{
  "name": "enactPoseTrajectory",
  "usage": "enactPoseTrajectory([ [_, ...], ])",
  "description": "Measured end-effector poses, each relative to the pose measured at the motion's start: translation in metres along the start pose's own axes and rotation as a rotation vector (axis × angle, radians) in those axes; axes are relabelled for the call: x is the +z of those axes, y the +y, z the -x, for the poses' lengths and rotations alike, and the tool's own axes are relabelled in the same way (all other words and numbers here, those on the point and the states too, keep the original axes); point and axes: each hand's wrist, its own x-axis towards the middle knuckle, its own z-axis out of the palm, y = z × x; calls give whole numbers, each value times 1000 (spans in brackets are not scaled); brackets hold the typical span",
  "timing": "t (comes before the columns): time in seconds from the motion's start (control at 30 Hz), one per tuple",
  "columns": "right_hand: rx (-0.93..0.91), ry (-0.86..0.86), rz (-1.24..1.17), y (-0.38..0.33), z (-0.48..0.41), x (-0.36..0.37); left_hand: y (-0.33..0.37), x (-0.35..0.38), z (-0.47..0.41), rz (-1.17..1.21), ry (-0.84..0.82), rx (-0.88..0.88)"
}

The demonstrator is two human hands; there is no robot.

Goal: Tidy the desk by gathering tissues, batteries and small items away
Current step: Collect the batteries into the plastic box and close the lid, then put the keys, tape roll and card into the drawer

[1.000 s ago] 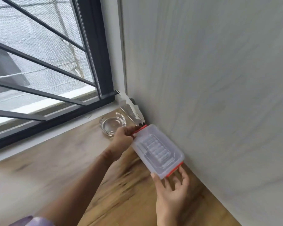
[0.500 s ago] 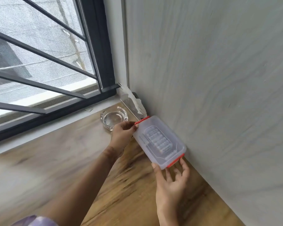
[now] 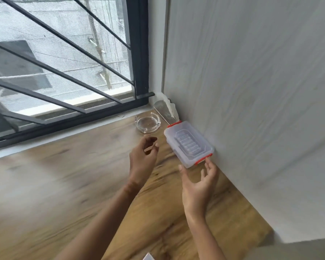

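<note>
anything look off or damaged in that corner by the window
Yes: in the corner behind the glass ashtray, a white strip where the wall panel meets the window frame looks torn and peeling away. The clear plastic box sits closed against the wall, at an angle to the desk edge.

The clear plastic box with red latches (image 3: pixel 189 143) sits hard against the pale grey wall panel (image 3: pixel 251 91), so no way in exists on that side. Beyond the box, the round clear glass ashtray (image 3: pixel 147 122) and a crumpled white tissue (image 3: pixel 166 109) crowd the corner. Left of the box and nearer than it, the wooden surface (image 3: pixel 64 184) lies bare.
</note>
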Motion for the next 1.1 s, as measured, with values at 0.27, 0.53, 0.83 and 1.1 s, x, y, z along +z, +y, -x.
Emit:
enactPoseTrajectory([
  [0.27, -64, -114, -23, -40, 80, -15, -12, -87, 91, 3, 62, 48],
  [0.53, -59, -284, -58, -78, 229, -42, -31, -208, 221, -19, 109, 27],
  [0.83, 0, -562, -59, -105, 397, -73, -56, -331, 361, -30, 176, -83],
  [1.1, 93, -764, -20, -99, 522, -85, -102, -409, 468, 28, 329, -269],
])
